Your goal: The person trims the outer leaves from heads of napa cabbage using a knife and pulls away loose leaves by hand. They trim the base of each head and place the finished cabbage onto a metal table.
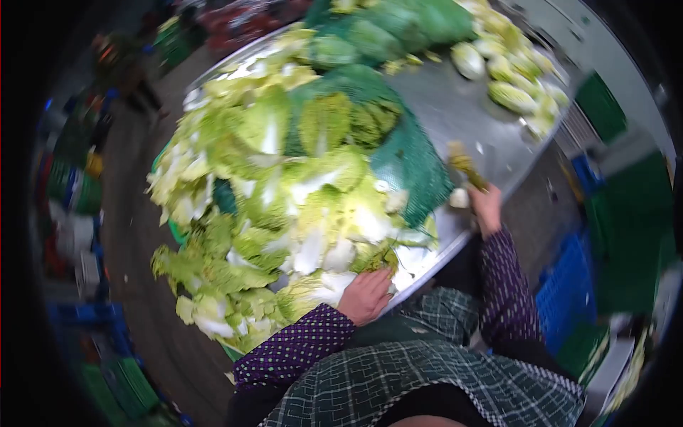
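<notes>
My left hand [366,295] is at the near edge of the metal table [445,107], its fingers pressed together on some cabbage leaves [309,249]. To the right, past the table's edge, my right hand [486,206] is closed on the lower end of a yellowish-brown piece [462,160], which looks like a withered leaf. Beside it lies a small white chunk [459,198]. Loose pale and green leaves heap up over the table's left half. A green mesh bag [405,160] lies flat between the heap and the bare metal, with darker leaves on it.
Filled green net bags [398,32] lie at the table's far side. Trimmed cabbages [512,96] are piled at the far right. Blue crates [565,281] and green crates [601,107] stand right of the table. A person [131,71] is at the far left, across the floor.
</notes>
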A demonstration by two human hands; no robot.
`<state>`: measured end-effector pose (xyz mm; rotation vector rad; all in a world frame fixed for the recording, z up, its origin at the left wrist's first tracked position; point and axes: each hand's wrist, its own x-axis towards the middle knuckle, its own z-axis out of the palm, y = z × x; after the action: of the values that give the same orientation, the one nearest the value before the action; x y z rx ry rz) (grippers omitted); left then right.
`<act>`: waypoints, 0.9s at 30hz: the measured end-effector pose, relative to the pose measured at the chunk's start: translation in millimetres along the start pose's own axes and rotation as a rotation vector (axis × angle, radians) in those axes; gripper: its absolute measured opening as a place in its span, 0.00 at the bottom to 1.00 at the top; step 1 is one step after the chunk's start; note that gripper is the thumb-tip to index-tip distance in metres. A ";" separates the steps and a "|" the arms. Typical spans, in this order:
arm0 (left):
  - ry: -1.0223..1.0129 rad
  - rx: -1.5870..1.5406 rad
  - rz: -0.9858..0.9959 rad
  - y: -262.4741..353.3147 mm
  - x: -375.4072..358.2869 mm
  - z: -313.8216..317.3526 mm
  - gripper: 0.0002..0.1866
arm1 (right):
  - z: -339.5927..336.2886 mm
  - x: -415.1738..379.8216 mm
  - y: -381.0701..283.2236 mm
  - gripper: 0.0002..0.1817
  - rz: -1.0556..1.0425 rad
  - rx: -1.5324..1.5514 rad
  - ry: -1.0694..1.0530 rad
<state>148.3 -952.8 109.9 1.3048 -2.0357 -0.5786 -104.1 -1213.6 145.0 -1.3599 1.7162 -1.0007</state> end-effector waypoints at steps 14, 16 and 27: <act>-0.067 0.780 -0.657 -67.3 -173.2 -129.5 0.24 | 142.6 -81.5 -57.6 0.22 -0.468 -0.246 -0.301; -0.255 0.645 -0.963 -67.5 -195.6 -171.3 0.21 | 131.0 -75.4 -29.4 0.22 -0.345 -0.272 -0.333; 0.122 0.678 0.109 -102.9 145.2 -104.8 0.32 | 141.0 -73.8 -6.5 0.15 -0.367 -0.197 -0.166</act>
<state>244.9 -1129.6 155.4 1.5295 -2.2669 0.2730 37.4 -1161.7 93.7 -1.8801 1.5031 -0.8979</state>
